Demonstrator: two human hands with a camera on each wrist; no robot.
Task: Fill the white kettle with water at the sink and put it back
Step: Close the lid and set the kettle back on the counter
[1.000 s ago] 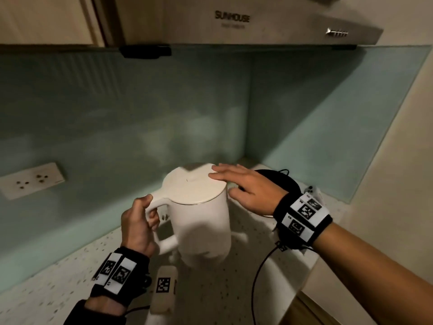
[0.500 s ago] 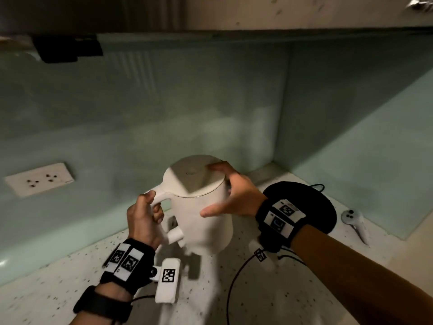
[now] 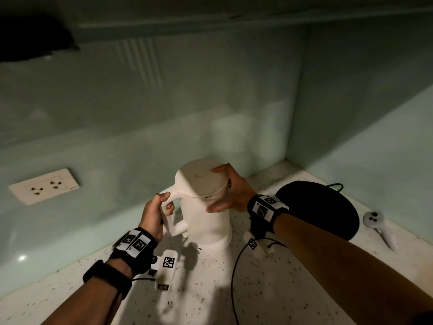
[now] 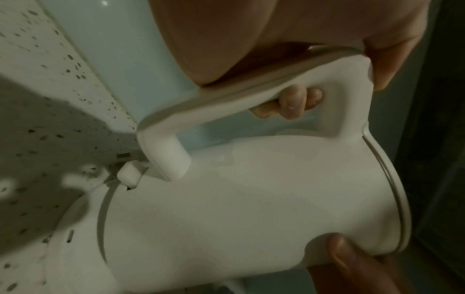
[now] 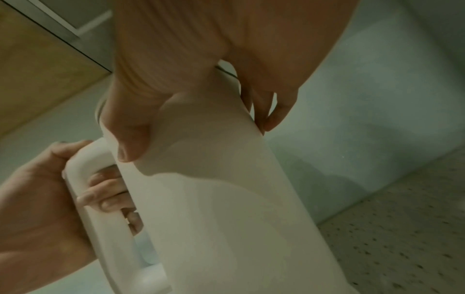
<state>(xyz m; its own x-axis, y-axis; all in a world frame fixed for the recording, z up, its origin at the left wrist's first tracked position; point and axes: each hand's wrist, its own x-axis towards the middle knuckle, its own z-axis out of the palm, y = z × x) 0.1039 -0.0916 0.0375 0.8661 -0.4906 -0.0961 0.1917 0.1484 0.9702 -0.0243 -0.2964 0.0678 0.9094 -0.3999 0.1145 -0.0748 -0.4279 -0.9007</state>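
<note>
While the left hand (image 3: 153,215) grips the kettle (image 3: 206,207) handle, only the left wrist view shows the base (image 4: 75,238); the right hand (image 3: 230,194) clasps its top.

White kettle (image 3: 206,207); lid shut; upright on its base; speckled counter corner

Pale green glass backsplash (image 3: 164,109) meets in a corner above a speckled white countertop (image 3: 269,289), dimly lit.

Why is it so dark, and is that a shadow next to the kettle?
Head view: dim kitchen, the white kettle brightest, its shadow on the counter. Left wrist view: big dark shadow on the speckles. Right wrist view: slightly blurry, warm light on the right hand.
</note>
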